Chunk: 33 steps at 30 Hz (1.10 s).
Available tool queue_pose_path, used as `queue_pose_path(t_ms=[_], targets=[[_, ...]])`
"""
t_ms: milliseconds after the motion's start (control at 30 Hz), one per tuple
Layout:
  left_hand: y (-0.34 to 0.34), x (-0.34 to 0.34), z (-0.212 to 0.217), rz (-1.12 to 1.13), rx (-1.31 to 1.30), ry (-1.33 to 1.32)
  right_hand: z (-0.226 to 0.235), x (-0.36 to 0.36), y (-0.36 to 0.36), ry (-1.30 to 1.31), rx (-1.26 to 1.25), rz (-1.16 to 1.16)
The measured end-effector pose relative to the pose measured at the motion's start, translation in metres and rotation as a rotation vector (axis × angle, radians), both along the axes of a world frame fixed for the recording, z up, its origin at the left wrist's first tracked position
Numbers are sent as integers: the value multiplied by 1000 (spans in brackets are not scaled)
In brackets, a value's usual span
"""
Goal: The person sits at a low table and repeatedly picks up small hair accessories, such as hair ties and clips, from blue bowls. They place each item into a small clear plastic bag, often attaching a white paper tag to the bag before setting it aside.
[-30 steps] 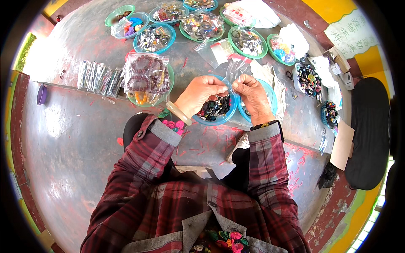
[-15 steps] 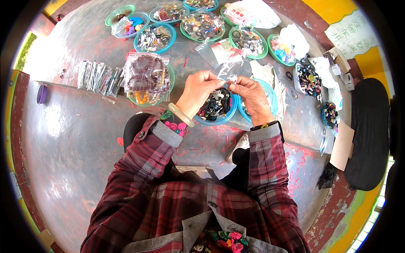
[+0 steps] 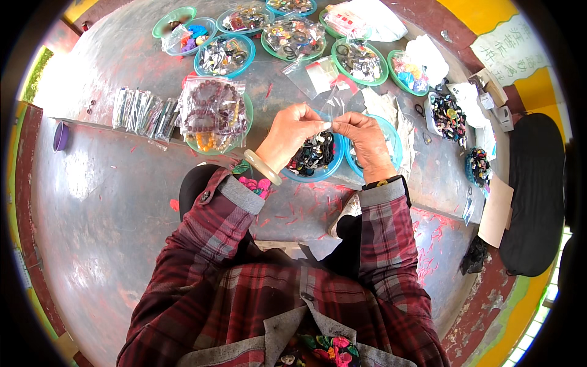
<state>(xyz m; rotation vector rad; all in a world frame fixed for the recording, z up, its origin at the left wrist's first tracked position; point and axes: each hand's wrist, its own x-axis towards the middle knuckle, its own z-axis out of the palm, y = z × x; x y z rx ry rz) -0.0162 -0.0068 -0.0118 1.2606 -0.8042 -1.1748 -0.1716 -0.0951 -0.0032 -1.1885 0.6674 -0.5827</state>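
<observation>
Above the nearest bowls, my left hand (image 3: 286, 136) and my right hand (image 3: 367, 144) meet with thumbs and fingers pinched. Between the fingertips they grip a small clear plastic bag (image 3: 335, 103), which sticks up beyond them. A tiny pale bit shows at the pinch, too small to name. Just under my left hand is a blue bowl (image 3: 313, 178) full of black elastic hair ties (image 3: 316, 150) with coloured trims. My right hand partly covers a second blue bowl (image 3: 394, 137), so most of its contents are hidden.
A green bowl (image 3: 247, 122) piled with bagged bead bracelets (image 3: 211, 107) stands left, beside several slim packets (image 3: 145, 113). Farther back are several bowls of small accessories (image 3: 292, 37). A white basket (image 3: 433, 122) and a cardboard sheet (image 3: 496, 214) lie right; a ledge edge runs below.
My fingertips have drawn together at the bag's near edge, and the right hand has shifted slightly inward. The bag's upstanding part looks narrower.
</observation>
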Motion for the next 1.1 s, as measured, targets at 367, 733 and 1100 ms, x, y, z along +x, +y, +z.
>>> queue_pose_path(t_ms=[367,733,1100], targets=[[4,0,15,-131,-74,221,-3,-3,-3,-11,4,65],[5,4,13,-78,-20,283,-5,-4,-6,104,-29,84],[-3,4,6,84,-23,119,34,-9,15,201,-1053,-454]])
